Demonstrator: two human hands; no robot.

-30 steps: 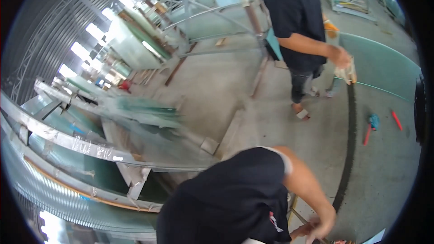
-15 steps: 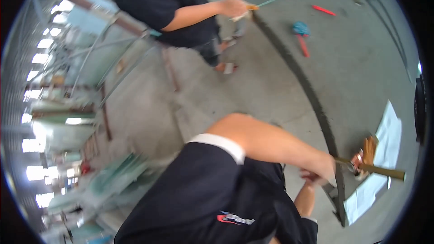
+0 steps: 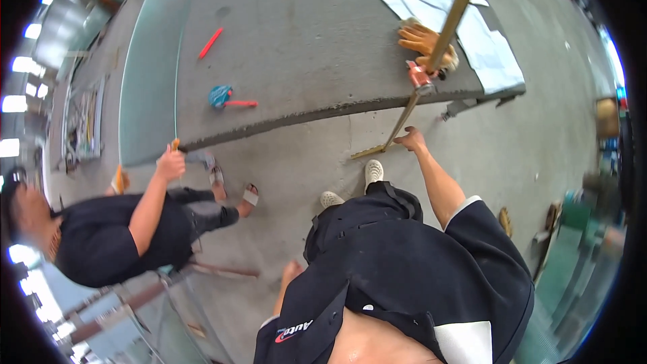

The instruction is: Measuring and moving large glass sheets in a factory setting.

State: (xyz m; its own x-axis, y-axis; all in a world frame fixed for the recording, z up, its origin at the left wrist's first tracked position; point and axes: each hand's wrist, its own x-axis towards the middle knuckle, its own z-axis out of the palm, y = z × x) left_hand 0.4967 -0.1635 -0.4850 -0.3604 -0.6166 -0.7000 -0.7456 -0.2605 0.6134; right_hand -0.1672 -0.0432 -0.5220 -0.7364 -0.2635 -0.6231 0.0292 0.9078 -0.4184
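My right hand reaches out at the front edge of a big grey table, fingers apart, just beside the lower end of a long brass straightedge. It holds nothing. The straightedge lies tilted across the table edge and carries a red cutter head. Orange gloves lie under it on white paper sheets. My left hand hangs by my hip, mostly hidden by my black shirt. My white shoes stand on the concrete floor.
A co-worker in black stands at the left, one hand on an orange-handled tool at the edge of a greenish glass sheet. A red tool and a blue tool lie on the table. Metal racks stand at far left.
The view has swung round so the table now lies ahead. My right hand, earlier closed at the straightedge by the red cutter, is now off it with fingers spread.
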